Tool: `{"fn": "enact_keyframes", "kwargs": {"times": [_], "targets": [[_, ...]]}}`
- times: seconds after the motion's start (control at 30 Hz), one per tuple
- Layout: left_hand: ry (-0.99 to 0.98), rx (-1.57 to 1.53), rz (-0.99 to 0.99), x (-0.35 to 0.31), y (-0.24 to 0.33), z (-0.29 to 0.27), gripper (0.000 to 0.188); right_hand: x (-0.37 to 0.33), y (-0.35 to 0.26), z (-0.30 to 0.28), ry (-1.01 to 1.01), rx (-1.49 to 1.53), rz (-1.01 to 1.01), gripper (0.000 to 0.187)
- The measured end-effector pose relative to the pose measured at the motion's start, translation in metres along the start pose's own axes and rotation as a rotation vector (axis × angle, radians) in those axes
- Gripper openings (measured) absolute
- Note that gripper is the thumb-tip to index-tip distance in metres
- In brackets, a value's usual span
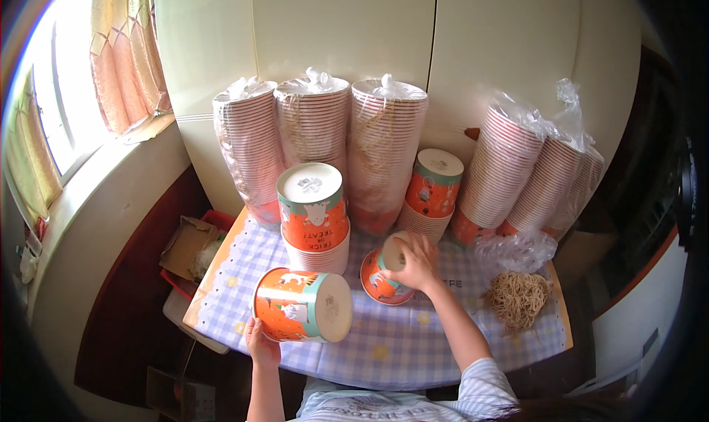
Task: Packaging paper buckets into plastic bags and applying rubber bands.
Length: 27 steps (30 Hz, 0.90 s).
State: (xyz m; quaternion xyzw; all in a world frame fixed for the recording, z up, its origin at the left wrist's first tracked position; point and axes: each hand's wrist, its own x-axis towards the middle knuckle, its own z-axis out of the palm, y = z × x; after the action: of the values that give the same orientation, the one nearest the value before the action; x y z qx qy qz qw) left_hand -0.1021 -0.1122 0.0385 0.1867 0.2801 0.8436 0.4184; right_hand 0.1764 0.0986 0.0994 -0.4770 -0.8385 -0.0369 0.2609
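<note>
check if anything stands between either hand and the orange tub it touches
Nothing visible: the left hand holds the nearer tub near its rim, the right hand grips the farther tub near its base.

Below the near edge of the tabletop (340,359), we see a pale blue shirt (362,407) with a line of darker lettering printed across its front, only partly in view. Its right sleeve (484,385) is short and loose, with fine blue and white stripes. The left forearm (266,392) and right forearm (458,330) are bare, as are the hands (416,265). Beside the sleeve we make out blurred dark strands (565,409), probably hair.
</note>
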Motion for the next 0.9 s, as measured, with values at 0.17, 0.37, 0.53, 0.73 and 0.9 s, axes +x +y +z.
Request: {"fn": "enact_keyframes", "kwargs": {"times": [0.17,0.37,0.53,0.73,0.9], "targets": [[-0.048,-0.016,-0.101,-0.014,-0.01,0.009,0.017,0.05,0.004,0.038,0.168,0.029,-0.225,0.052],[-0.044,-0.055,-0.267,-0.03,-0.028,0.011,0.016,0.058,0.004,0.045,0.493,0.278,-0.255,0.021],[-0.115,-0.124,-0.42,-0.032,-0.044,0.019,0.018,0.0,0.013,0.044,0.426,0.518,-0.134,0.016],[-0.312,-0.086,-0.538,-0.039,-0.064,0.049,0.025,-0.124,0.035,0.04,0.096,1.185,0.444,0.03],[-0.717,0.404,-0.379,-0.054,-0.104,0.058,0.028,-0.2,0.029,0.024,0.25,1.395,0.496,0.042]]}}
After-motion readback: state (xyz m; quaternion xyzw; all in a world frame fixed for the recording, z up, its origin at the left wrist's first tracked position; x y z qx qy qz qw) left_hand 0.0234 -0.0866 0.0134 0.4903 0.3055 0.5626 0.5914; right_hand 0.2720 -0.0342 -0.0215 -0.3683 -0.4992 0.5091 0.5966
